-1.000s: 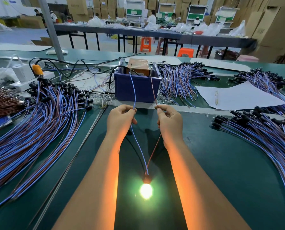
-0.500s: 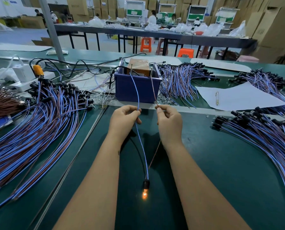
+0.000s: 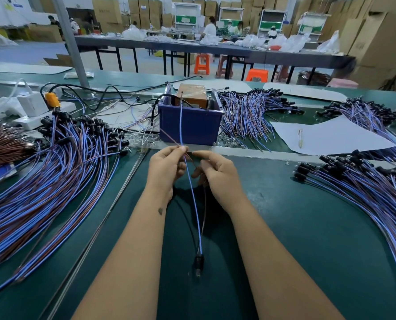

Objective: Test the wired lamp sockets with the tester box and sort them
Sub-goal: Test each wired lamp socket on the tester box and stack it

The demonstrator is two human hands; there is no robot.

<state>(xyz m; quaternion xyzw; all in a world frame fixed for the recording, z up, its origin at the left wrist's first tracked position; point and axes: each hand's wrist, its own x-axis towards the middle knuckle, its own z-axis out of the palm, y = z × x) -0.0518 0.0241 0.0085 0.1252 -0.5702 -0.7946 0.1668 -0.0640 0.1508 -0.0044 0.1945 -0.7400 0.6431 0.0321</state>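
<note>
- The left hand [image 3: 167, 168] has its thumb and fingers curled together, pinching one blue wire [image 3: 193, 199] and one brown wire [image 3: 204, 204] where they cross.
- The right hand [image 3: 217, 175] is just beside it, fingertips nearly touching the left's, fingers curled; it seems to pinch the brown wire, though the exact grip is hard to make out.
- Both wires run down between the forearms to one black lamp socket [image 3: 198, 262] with one small unlit bulb [image 3: 198, 272], low over the green table [image 3: 308, 227].
- The blue wire also runs up to the blue box [image 3: 192, 125], just beyond the hands.
- Three big heaps of wired sockets: one left [image 3: 54, 172], one right [image 3: 365, 195], one behind the box [image 3: 250, 116].
- One sheet of paper [image 3: 331, 137] carries one pen [image 3: 300, 137].
</note>
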